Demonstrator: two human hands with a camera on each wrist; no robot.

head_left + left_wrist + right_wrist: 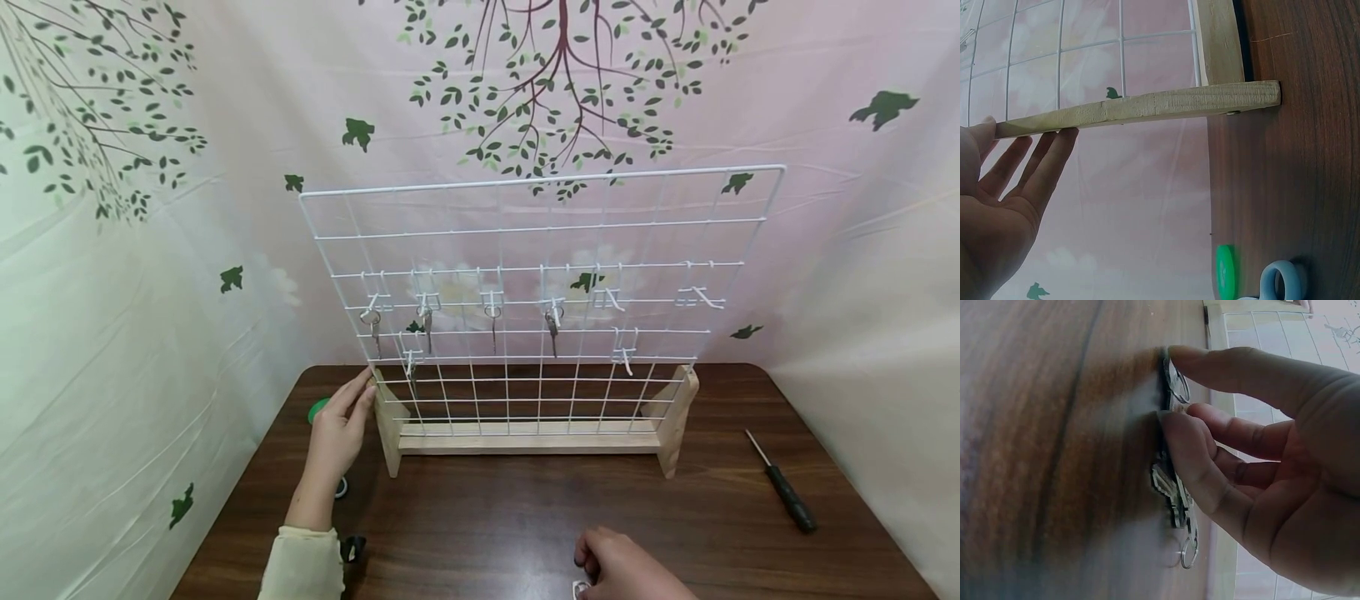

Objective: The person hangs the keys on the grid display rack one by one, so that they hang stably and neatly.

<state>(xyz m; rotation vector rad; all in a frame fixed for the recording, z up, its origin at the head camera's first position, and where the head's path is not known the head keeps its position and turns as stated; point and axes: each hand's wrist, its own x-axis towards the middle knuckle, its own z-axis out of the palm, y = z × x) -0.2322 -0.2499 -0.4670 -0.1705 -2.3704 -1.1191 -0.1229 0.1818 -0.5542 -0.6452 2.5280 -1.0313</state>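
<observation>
My left hand holds the top end of the left wooden upright of a white wire grid rack, thumb at its front edge and fingertips along its outer face. Several white hooks hang on the grid, some bearing keys on rings. Low over the table's near side is my right hand. Its thumb and index finger close in around a key ring on the tabletop, seen in the right wrist view. Other keys lie right beside these fingers, partly covered by them.
A black-handled screwdriver lies at the right of the brown table. Left of the rack are a green round object and a pale blue ring-shaped thing. A small black item sits by the left sleeve. Patterned cloth hangs around the table.
</observation>
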